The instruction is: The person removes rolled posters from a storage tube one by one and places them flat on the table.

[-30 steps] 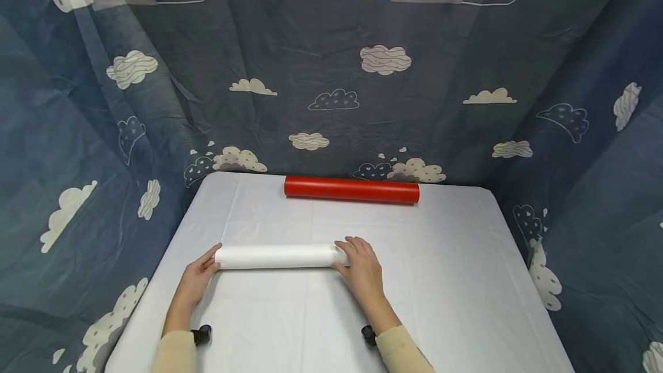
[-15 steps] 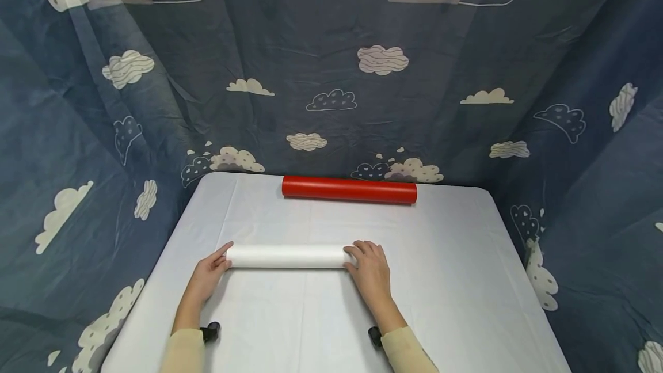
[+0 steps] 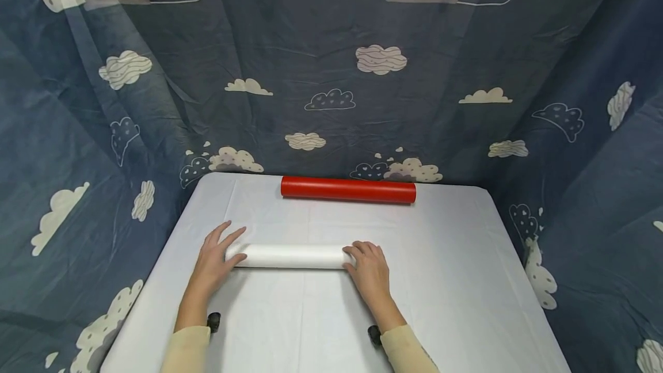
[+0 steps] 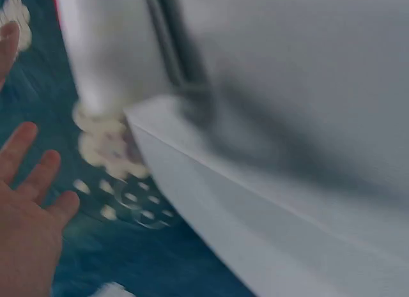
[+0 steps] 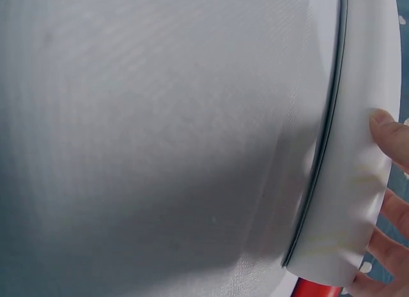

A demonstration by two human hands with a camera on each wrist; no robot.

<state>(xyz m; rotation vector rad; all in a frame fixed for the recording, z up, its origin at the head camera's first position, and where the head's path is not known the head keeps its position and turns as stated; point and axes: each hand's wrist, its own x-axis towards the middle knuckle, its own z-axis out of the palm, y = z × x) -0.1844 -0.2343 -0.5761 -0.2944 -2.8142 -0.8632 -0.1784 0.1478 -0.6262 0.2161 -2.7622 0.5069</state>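
A white roll (image 3: 295, 257), long and smooth, lies crosswise on the table. My left hand (image 3: 211, 263) is at its left end with fingers spread apart and the thumb overlapping the roll. In the left wrist view, the spread fingers of the left hand (image 4: 29, 214) stand away from the end of the white roll (image 4: 105, 54). My right hand (image 3: 370, 274) holds the right end between thumb and fingers. In the right wrist view, the thumb lies on one side of the white roll (image 5: 339, 188) and the fingertips are along its far side.
A red roll (image 3: 348, 190) lies near the back edge of the white-covered table (image 3: 456, 281). Dark blue cloth (image 3: 290, 27) with a cloud print hangs behind the table and at both sides.
The white roll first slid right with both hands. Since then my left hand has come off its left end and spread its fingers; the right hand has kept its hold.
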